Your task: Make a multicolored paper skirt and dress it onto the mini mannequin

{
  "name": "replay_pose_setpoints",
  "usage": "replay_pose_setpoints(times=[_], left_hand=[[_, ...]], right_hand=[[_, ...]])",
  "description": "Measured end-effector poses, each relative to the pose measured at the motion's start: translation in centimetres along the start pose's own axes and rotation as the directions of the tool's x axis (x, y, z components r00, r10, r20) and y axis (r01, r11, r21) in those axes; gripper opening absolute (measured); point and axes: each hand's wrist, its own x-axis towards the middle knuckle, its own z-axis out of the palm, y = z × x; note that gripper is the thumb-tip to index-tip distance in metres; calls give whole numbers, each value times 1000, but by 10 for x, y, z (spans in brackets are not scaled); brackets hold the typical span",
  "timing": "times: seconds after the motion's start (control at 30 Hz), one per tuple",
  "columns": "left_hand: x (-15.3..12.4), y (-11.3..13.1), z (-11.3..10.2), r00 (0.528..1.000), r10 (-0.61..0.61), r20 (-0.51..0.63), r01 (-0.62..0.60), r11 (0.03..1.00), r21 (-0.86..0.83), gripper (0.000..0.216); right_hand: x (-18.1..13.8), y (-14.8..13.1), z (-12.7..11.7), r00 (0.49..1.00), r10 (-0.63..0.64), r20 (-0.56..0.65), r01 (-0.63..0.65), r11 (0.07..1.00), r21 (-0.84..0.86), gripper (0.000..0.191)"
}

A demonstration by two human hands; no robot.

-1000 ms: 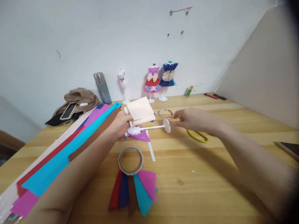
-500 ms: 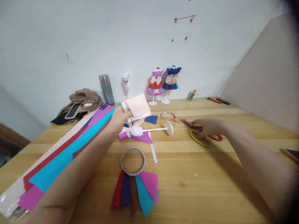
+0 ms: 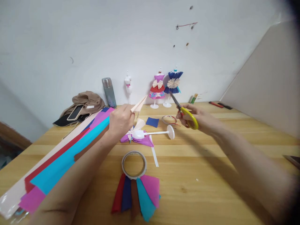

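My left hand (image 3: 122, 120) is closed on a folded piece of cream crepe paper (image 3: 140, 105), seen nearly edge-on. Raised above the table, my right hand (image 3: 197, 116) grips a pair of yellow-handled scissors (image 3: 190, 117), their blades pointing up and to the left. Below the paper lies a small white dress form (image 3: 138, 134) on its side, dressed in purple with a pale bow, its round base (image 3: 171, 132) to the right. A blue paper square (image 3: 152, 122) and a coil of thin cord (image 3: 169, 119) rest between my hands.
A tape roll (image 3: 123, 168) lies over several coloured paper strips (image 3: 146, 193) in front. Long paper sheets (image 3: 58, 167) spread at left, near a phone (image 3: 75, 112), cap and flask (image 3: 109, 93). Dressed forms (image 3: 157, 87) stand by the wall, with a glue stick (image 3: 194, 98) to their right.
My right hand has lifted the scissors off the table and moved them up and left. My left hand has turned the cream paper from flat-facing to edge-on.
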Motion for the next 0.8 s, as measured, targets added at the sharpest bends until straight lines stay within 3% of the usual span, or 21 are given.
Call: replay_pose_setpoints(times=[0.07,0.13,0.2,0.27,0.3,0.33,0.4,0.43,0.5,0.6,0.73,0.8], left_hand=[[-2,3,0,979,204,-26,-201,976,86,18],[-4,9,1,957,291,-11,-289,953,92,20],[-5,16,1,977,209,51,-209,978,-2,19],[-5,24,1,982,-1,191,44,974,-222,16],[-5,26,0,946,-102,307,215,907,-362,14],[-4,28,0,882,-161,442,389,778,-493,13],[-2,29,-1,723,-113,681,659,406,-632,17],[-1,28,-2,662,-59,747,737,230,-636,21],[1,25,-1,600,-13,800,800,-16,-600,26],[2,21,1,599,-72,798,779,-181,-601,28],[4,20,4,660,-193,726,677,-267,-686,29],[6,20,6,672,-251,697,627,-308,-716,32]], right_hand=[[-10,-10,29,998,19,67,-40,944,327,44],[-18,-17,51,987,103,119,-141,917,373,51],[-23,-19,63,991,98,95,-126,925,359,59],[-24,-18,66,999,45,28,-52,936,347,64],[-24,-17,64,1000,16,3,-16,939,343,64],[-22,-15,62,1000,-10,-7,11,941,338,63],[-19,-12,55,999,-46,9,40,945,324,60],[-18,-10,52,998,-58,28,47,948,315,58],[-15,-7,46,994,-74,82,47,955,293,57],[-15,-3,40,977,-105,187,50,959,279,55],[-19,0,41,915,-154,374,59,966,253,53],[-22,1,45,901,-163,402,73,971,228,52]])
